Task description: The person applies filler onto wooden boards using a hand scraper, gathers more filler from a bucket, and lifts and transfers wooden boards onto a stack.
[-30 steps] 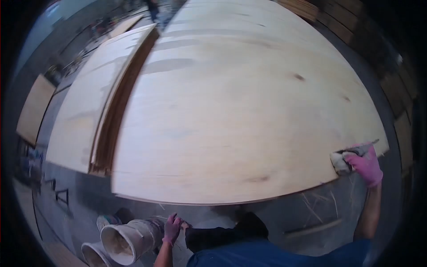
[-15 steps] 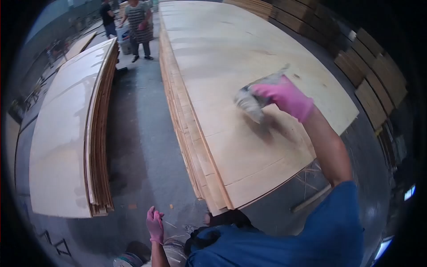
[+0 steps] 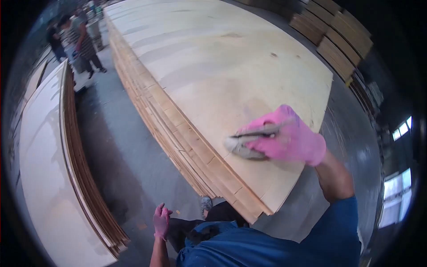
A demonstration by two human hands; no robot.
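My right hand (image 3: pixel 289 138), in a pink glove, is closed around what looks like a putty knife (image 3: pixel 260 131) with a grey, paste-covered lump (image 3: pixel 242 147) at its working end. That end is low over the near part of a large pale plywood sheet (image 3: pixel 191 66), apparently touching it. Motion blur hides the exact contact. My left hand (image 3: pixel 162 220), also pink-gloved, hangs beside my body above the floor, with loosely bent fingers and nothing visible in them.
The sheet tops a tall plywood stack (image 3: pixel 155 102). Across a grey floor aisle (image 3: pixel 120 133), another stack (image 3: pixel 49 155) stands on the left. Two people (image 3: pixel 84 42) are at the far left. More board piles (image 3: pixel 342 40) rise at the back right.
My right hand has brought the putty knife down and nearer to me, onto or close to the sheet. The view has turned, tilting the stacks. My left hand still hangs low.
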